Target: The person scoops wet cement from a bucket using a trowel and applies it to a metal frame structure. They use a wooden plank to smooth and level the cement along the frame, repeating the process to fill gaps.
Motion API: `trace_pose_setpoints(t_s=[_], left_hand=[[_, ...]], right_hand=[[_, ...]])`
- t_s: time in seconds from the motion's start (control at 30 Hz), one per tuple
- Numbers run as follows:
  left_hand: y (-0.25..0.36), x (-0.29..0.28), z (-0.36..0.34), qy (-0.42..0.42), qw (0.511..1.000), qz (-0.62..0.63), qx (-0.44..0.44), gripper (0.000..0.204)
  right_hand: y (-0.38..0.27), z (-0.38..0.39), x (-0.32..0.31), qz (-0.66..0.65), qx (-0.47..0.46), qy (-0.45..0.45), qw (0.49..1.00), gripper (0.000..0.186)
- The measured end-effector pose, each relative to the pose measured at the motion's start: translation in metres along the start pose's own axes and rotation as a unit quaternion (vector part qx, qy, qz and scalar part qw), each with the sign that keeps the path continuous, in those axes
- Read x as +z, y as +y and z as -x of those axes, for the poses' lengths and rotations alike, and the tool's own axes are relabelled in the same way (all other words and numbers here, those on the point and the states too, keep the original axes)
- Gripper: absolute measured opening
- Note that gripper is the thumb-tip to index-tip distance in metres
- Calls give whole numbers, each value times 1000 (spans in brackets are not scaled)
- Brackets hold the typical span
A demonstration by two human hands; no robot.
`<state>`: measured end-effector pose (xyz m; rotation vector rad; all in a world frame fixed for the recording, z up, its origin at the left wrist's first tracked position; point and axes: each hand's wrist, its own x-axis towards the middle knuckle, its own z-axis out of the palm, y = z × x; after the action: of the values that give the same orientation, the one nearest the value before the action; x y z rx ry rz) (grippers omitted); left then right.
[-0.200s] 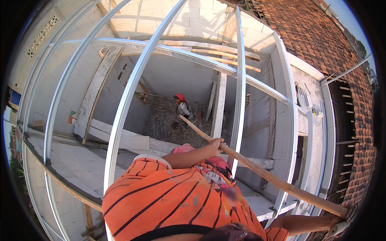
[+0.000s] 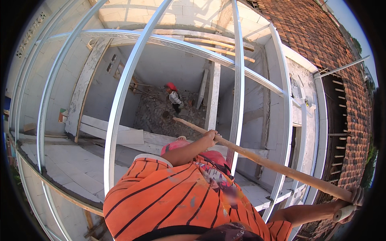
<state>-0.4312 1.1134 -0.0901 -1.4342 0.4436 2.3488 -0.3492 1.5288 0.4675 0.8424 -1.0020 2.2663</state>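
Observation:
A long wooden pole (image 2: 257, 160) slants across in front of my body, from its thin far end over the pit down to the lower right. My left hand (image 2: 210, 139) is closed around it near the middle of the view, with my forearm across my orange striped shirt. Far to the right, my right hand (image 2: 355, 197) wraps round the pole's thicker end. Beside that hand a short pale cylindrical piece (image 2: 344, 213) shows; what it belongs to, I cannot tell. The pole passes close to a silver metal beam (image 2: 240, 80).
Silver metal channels, including a crosswise one (image 2: 189, 47), form an open frame. Far below, a person in a red head covering (image 2: 173, 97) stands on a rubble floor (image 2: 155, 114). Grey block walls (image 2: 171, 66) surround it. A tiled roof (image 2: 317, 44) lies at the right.
My right hand and the pole's thick end have risen a little. The whole view has shifted slightly, so the frame and the person below appear farther left and higher.

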Motion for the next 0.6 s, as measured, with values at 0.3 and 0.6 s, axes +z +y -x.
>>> trace_pose_setpoints(t_s=[0.3, 0.6], left_hand=[[39, -1, 11, 82, 990, 112, 7, 14], [93, -31, -3, 117, 975, 191, -2, 19]], right_hand=[[108, -4, 98, -6, 34, 37, 999, 58], [177, 18, 149, 16, 140, 21, 990, 48]])
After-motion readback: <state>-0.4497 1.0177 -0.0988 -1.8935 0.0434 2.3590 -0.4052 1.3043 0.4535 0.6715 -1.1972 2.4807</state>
